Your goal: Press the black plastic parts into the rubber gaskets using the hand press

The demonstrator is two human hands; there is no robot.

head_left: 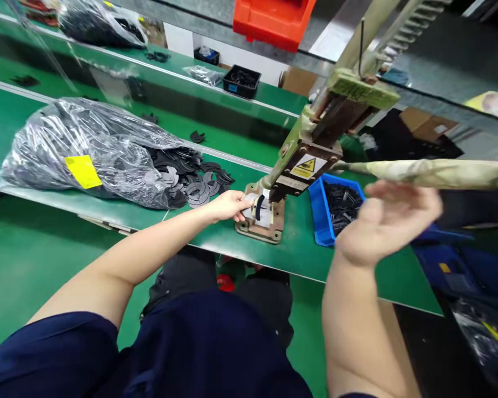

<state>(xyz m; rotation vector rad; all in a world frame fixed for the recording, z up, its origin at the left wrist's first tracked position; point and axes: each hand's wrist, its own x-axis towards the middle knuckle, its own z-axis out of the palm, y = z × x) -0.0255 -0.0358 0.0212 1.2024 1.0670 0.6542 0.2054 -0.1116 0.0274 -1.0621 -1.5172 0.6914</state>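
My left hand (228, 205) pinches a small black curved part (259, 207) narrowly, seating it on the base plate (260, 231) under the hand press (305, 166). My right hand (388, 218) hangs open and loose, just below the press lever (431, 172), holding nothing. Blue bin (320, 221) beside the press; plastic bag (87, 149) of black parts spills left.

Bright, even overhead light fills the scene; it glares white off the clear plastic bag (87, 152) and throws only soft shadows on the green surface (33, 127). The right hand (392, 218) is motion-blurred; straight edges bow toward the frame's borders, and far corners look soft.
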